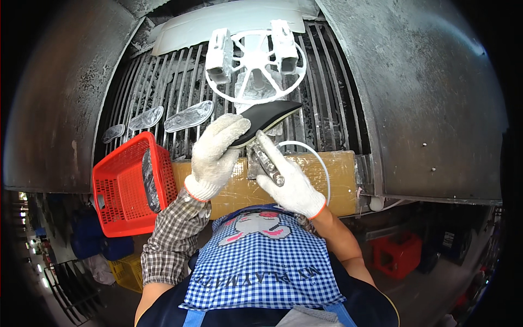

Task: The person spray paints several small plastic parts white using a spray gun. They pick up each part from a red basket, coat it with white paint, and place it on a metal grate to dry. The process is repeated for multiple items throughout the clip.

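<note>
My left hand (215,152), in a white knit glove, grips the near left end of a black insole (267,114) with a pale yellowish edge. The insole is tilted above the slatted grate. In my gloved right hand (291,182) is a metal spray gun (267,162), its body partly covered by my fingers. My right index finger points up toward the insole's lower edge; whether it touches cannot be told. A white hose (318,158) curves round beside that hand. Just beyond the insole stands a white-coated wheel-shaped stand (256,60) with two upright box-like blocks.
Several film-covered sole shapes (189,116) lie on the grate (180,71) at left. A red perforated basket (122,185) with one dark sole shape stands near my left forearm. A tan taped board (338,180) runs along the front. Metal walls (430,98) rise on both sides.
</note>
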`<state>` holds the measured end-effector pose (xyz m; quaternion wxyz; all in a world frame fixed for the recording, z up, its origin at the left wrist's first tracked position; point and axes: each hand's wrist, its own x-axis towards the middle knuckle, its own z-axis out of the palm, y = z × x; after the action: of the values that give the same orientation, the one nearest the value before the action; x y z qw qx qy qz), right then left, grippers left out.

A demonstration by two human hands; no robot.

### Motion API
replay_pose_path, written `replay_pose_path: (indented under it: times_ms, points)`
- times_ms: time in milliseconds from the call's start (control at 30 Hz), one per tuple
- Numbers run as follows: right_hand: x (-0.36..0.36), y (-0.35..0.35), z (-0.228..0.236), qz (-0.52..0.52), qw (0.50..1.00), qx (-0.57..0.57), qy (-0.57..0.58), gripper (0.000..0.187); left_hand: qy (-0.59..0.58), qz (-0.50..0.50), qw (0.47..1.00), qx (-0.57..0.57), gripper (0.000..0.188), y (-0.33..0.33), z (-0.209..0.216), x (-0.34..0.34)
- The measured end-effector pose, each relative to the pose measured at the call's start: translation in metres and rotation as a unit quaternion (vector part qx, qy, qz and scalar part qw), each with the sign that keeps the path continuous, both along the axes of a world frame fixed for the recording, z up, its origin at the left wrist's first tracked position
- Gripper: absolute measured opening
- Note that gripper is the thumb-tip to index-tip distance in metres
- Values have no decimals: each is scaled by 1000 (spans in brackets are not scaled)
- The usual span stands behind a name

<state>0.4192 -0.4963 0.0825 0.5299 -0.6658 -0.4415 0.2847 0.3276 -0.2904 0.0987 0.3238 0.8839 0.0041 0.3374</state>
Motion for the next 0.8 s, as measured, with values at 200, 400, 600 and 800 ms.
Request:
replay_pose_path:
  times_ms: [200, 400, 600, 800]
  points:
    - [18, -5, -17, -77, 996, -27, 23, 88, 12, -3, 1000, -11, 50, -2, -1, -6]
    - [40, -17, -42, -172, 984, -23, 37, 90, 20, -46, 998, -47, 50, 9, 4, -6]
    - [54, -42, -48, -264, 962, -38, 53, 90, -11, 21, 897, -441, 40, 20, 44, 7]
    - [45, -61, -49, -255, 960, -26, 112, 87, -66, 12, 846, -530, 58, 76, 88, 46]
